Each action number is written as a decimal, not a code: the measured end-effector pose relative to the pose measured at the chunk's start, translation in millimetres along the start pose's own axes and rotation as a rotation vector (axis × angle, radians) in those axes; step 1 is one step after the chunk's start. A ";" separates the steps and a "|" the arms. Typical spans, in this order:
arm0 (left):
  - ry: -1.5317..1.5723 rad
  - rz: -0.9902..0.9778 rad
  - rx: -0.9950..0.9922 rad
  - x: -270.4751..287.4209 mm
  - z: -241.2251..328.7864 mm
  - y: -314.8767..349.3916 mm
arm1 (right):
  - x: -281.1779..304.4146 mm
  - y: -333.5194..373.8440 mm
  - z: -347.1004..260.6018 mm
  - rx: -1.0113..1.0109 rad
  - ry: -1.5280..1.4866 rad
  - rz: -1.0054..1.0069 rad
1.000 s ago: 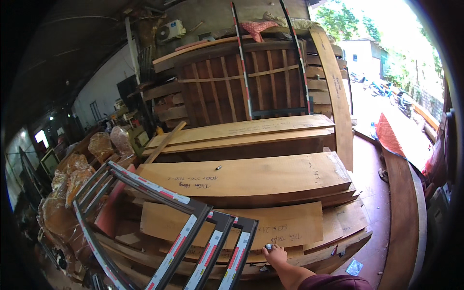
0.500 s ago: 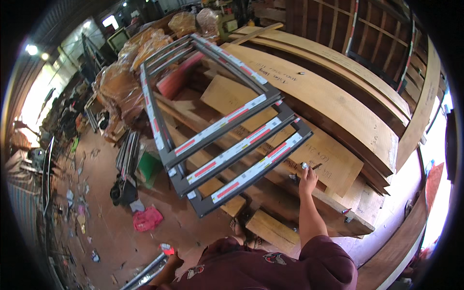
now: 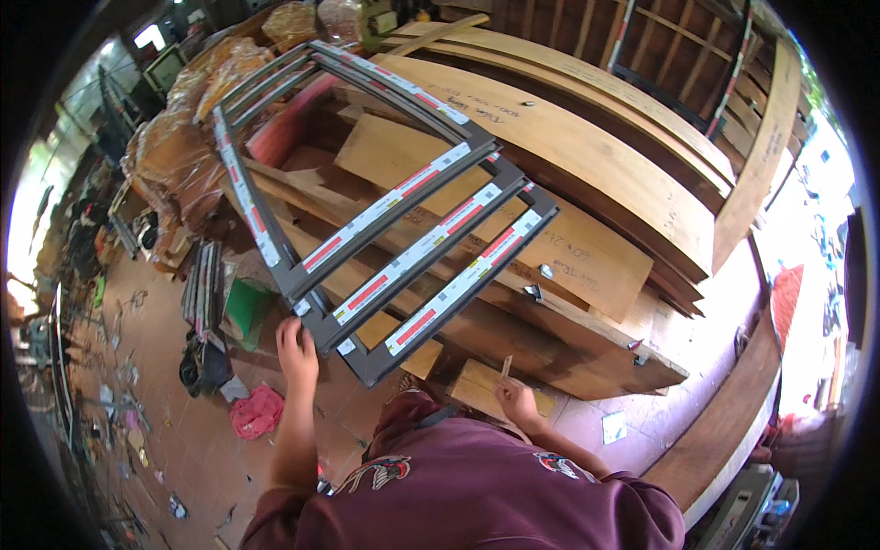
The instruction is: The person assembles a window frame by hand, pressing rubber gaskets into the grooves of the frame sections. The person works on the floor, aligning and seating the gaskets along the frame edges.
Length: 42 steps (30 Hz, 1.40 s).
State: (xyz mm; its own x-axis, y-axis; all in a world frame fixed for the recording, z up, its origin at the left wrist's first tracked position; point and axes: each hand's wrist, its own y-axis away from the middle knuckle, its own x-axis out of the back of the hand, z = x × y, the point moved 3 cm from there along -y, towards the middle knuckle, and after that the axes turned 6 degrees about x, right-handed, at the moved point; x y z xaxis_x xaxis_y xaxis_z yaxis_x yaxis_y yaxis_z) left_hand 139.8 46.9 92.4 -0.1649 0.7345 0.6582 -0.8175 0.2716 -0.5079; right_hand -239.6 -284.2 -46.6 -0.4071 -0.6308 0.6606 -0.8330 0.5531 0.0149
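Observation:
Dark window frames with white and red protective tape lie stacked and staggered over wooden boards. My left hand is raised to their near left corner, fingers apart and slightly bent; whether they press on the frame I cannot tell. Closer to my body, my right hand is closed round a thin, narrow stick-like piece that points up from the fingers; its exact kind is too small to tell. A small crumpled silvery piece rests on a board, beside a small dark and silver fitting.
Thick wooden planks with handwriting are piled behind and right of the frames. Wrapped bundles stand at the far left. On the littered tile floor lie a pink bag and a green piece. A long board runs along the right.
My right hand has drawn back from the boards toward my body, leaving the silvery piece there. My left hand has left the silver rails with a red end and risen to the frame corner.

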 end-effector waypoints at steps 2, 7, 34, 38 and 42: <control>-0.028 -0.104 -0.082 -29.1 13.9 -84.6 | 7.9 -12.8 -3.5 -0.101 -0.017 0.059; -0.226 -0.518 0.023 -145.2 -23.0 -198.3 | 55.8 -33.4 -35.4 -0.389 -0.236 0.482; -0.390 -0.728 -0.055 -212.1 172.6 -60.7 | 104.0 9.4 -20.3 -0.055 0.289 0.358; -0.292 -0.743 -0.071 -208.4 211.5 -29.9 | 98.1 -65.8 -52.9 -0.188 0.036 0.383; -0.132 -0.843 -0.079 -202.5 216.9 -13.3 | 72.9 -122.5 -101.6 -0.032 0.159 0.375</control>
State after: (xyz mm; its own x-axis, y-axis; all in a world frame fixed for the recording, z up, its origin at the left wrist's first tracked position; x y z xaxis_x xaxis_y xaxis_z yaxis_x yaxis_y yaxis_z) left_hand 64.4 -240.4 86.4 0.4137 0.1905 0.8903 -0.6558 0.7407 0.1462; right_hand -129.1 -342.5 76.0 -0.6150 -0.2917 0.7326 -0.6251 0.7466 -0.2275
